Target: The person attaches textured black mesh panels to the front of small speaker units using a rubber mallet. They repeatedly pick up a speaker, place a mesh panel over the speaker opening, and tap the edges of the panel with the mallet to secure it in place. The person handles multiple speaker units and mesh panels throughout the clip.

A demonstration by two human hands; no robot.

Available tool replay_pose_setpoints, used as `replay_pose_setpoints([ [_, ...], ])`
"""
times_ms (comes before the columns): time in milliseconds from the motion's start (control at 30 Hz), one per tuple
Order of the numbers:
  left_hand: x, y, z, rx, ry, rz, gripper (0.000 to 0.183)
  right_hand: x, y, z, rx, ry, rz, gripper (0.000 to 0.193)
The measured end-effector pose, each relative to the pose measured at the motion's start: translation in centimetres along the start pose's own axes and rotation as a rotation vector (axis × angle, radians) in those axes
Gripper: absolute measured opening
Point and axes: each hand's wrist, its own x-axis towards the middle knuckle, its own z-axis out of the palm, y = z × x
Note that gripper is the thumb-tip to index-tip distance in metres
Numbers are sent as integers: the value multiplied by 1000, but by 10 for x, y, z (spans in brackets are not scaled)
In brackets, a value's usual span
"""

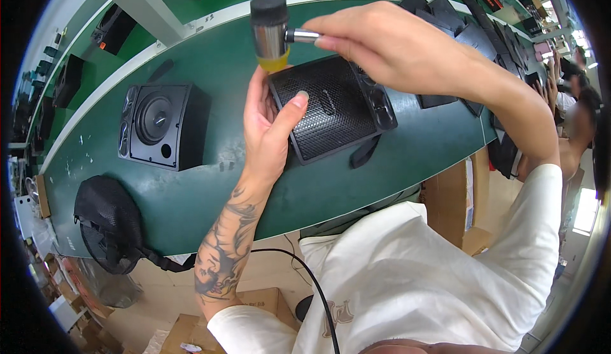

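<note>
A small mallet [272, 39] with a silver head, one black face and one yellow face is held by its metal handle in my right hand [388, 45]. The yellow face points down, right at the upper left edge of a black speaker [331, 115]; whether they touch I cannot tell. A mesh grille covers the speaker's front. My left hand [270, 128] grips the speaker's left side, thumb on the grille and fingers along the edge. A short black strap [365, 153] shows at its lower side. Left of it stands a second black speaker [162, 127] with its round cone bare.
The green table [235, 188] curves across the view. Several flat black panels [439, 16] are piled at the far right. A black mesh bag [109, 220] hangs over the left front edge. Other people [573, 93] sit along the right side; cardboard boxes [203, 328] are below.
</note>
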Motion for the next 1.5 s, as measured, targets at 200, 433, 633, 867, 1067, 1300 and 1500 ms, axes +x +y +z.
replay_pose_setpoints([
  [200, 4, 2, 1, -190, 20, -64, 55, -44, -17, -19, -24, 71, 40, 27],
  [433, 1, -2, -1, -62, 53, 14, 41, -72, -43, 3, 75, -42, -32, 42],
  [633, 3, 11, -1, 39, 89, -45, 36, -70, -52, 9, -56, -176, -12, 48],
  [867, 0, 10, 0, -42, 106, -51, 36, -92, -43, -26, -17, 40, 28, 27],
  [1067, 3, 6, 2, -82, 105, -61, 36, -129, -25, -2, 19, 15, 196, 37],
  [1300, 3, 8, -1, -21, 125, -44, 35, -137, -23, -8, -8, 105, 142, 39],
  [1500, 4, 8, 1, -9, 144, -60, 36, -149, -25, 5, 14, -13, 200, 37],
])
